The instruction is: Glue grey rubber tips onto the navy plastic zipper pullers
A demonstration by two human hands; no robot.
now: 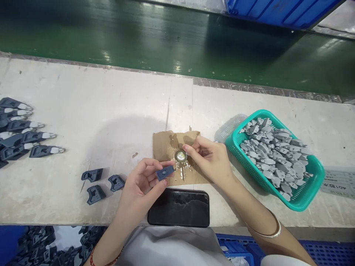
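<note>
Between the thumb and fingers of my left hand (145,181) is a dark blue-grey plastic part (164,172), held just left of the cardboard's middle. My right hand (209,157) is closed in a pinch, its fingertips beside a small round dish of clear, shiny liquid (181,156); whatever they hold is hidden. Wet splashes surround the dish on a piece of brown cardboard (161,142). Several similar dark parts, such as this loose one (95,194), lie left of my left hand.
A green basket (313,192) of small grey pieces (273,155) stands right. Dark parts with pale tips (20,129) lie far left. A black phone (180,208) sits at the table's near edge. Beyond runs a green conveyor belt (138,40); a blue crate (277,11) is behind it.
</note>
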